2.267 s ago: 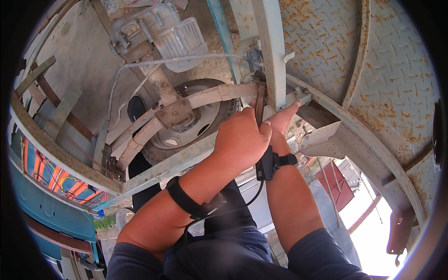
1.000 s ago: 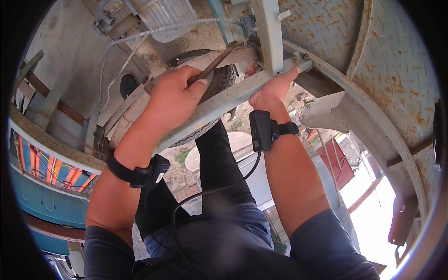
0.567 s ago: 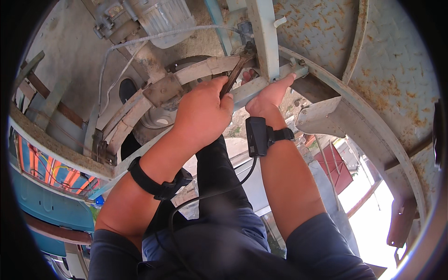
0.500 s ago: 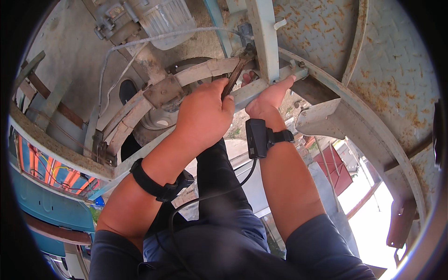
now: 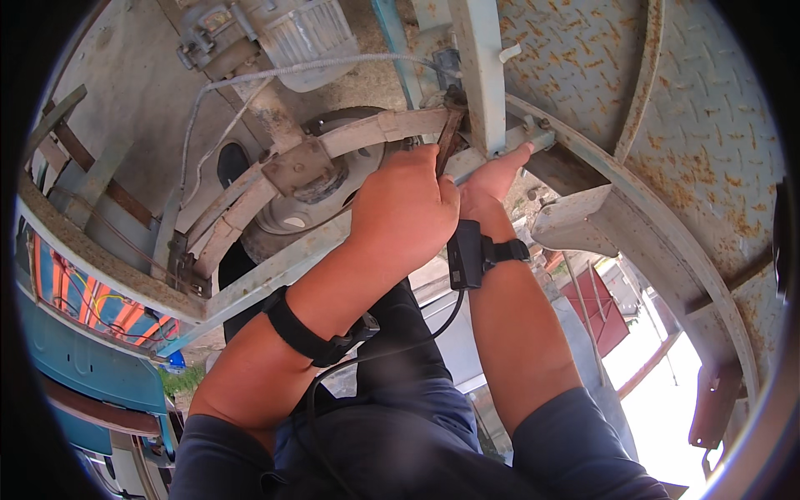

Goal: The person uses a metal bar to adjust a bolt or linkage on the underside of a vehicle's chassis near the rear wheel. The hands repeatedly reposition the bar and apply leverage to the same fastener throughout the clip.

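My left hand [image 5: 404, 204] is closed round the lower end of a dark, rusty bar that looks like a wrench [image 5: 450, 137]. Its far end meets the bolted joint [image 5: 455, 98] at the end of a curved leaf spring [image 5: 383, 125]. Just to the right, my right hand [image 5: 492, 179] grips a pale steel rail [image 5: 521, 137] from the near side. The thumb stretches along the rail, while the other fingers are mostly hidden behind it and my left hand.
An upright post [image 5: 482, 75] stands just beyond my hands. Rusty tread plate [image 5: 567, 67] spans the right. A wheel [image 5: 292, 212] lies below the spring. A grey conduit [image 5: 317, 62] loops across the back, and a black cable [image 5: 392, 360] hangs between my forearms.
My left hand has moved right, swinging the wrench's lower end rightward so that it stands steeper. My right hand stays on the rail. The whole view has shifted slightly.
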Tool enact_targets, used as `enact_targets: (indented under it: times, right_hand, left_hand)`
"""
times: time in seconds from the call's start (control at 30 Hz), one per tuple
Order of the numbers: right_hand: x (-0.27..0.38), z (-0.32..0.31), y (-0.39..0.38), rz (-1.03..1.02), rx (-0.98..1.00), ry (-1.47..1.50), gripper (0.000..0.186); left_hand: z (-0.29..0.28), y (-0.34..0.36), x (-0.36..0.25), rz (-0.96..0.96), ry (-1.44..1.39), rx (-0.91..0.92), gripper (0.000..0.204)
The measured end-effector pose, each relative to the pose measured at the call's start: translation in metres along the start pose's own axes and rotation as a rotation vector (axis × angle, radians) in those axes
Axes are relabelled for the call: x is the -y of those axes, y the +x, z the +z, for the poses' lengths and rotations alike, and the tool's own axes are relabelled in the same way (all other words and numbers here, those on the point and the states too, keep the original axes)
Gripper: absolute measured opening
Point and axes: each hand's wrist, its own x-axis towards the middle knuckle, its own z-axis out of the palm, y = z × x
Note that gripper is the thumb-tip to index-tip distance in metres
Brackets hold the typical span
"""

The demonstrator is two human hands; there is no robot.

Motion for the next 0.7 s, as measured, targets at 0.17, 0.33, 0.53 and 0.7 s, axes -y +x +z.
enact_targets:
  times: [0.17,0.33,0.53,0.7]
  right_hand:
    - [-0.004,-0.016,0.022,-0.112,0.051,-0.074,0.087]
    - [-0.01,-0.035,0.047,-0.081,0.178,-0.069,0.095]
    - [-0.008,-0.011,0.015,-0.004,0.091,0.016,0.082]
    - [-0.001,-0.009,0.01,0.09,0.036,-0.009,0.084]
  left_hand:
    - [-0.003,0.003,-0.026,-0.055,-0.049,0.081,0.05]
    - [-0.003,0.006,-0.034,-0.104,-0.061,0.133,0.051]
    - [-0.019,0.018,0.0,-0.12,-0.081,0.174,0.049]
    - [-0.044,0.042,0.036,-0.002,0.038,0.269,0.04]
